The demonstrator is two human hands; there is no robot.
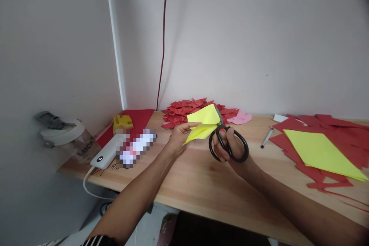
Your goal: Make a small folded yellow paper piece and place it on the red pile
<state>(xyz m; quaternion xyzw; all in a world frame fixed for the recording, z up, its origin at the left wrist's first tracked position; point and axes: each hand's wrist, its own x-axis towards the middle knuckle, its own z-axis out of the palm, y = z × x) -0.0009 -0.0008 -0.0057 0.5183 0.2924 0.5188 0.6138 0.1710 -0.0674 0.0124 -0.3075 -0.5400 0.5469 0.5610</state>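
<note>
My left hand [181, 135] pinches a folded sheet of yellow paper [203, 115] above the wooden table. Black-handled scissors [244, 149] are in my right hand [230, 144], with fingers and thumb through the loops. Their blades meet the right side of the yellow paper, one partly hidden behind it, along the gap between its upper and lower parts. Just behind the paper lies a heap of folded red paper pieces [178, 110], with a pink paper piece [240, 117] at its right end.
On the right, yellow sheets [319, 150] rest on red paper scraps [346, 130], near a pen [267, 138]. To the left are a white power bank [111, 152] with a cable, a blurred phone [138, 148], a yellow packet [123, 122] and a clear plastic jar [75, 142]. A red cord [164, 38] hangs down the wall.
</note>
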